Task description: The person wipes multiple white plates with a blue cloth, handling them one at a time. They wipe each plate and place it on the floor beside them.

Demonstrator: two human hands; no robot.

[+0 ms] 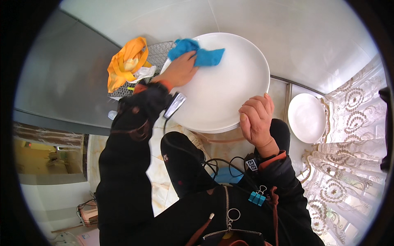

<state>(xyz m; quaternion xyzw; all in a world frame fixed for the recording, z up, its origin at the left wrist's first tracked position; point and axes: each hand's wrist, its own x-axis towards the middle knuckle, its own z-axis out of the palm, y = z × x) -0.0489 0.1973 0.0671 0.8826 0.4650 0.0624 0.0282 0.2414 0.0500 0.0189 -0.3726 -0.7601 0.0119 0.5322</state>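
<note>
A blue cloth [211, 57] lies bunched under my left hand [180, 70], which presses it on the upper left rim of a large round white plate [223, 89]. Several rims show along its lower edge, so it seems to top a stack of plates. My right hand [257, 118] grips the plate's lower right rim, thumb and fingers curled at the edge. Most of the plate's face is bare white. The support below the plates is mostly hidden, with a pinkish rounded edge [220, 140] showing.
Left of the plate, a wire mesh basket [161, 53] holds an orange bag [126, 67] and white crumpled material [144, 73]. A grey panel [70, 70] stands at left. Another white plate [307, 118] is at right, beside lace curtains [338, 172]. Black cables [217, 161] hang near my knees.
</note>
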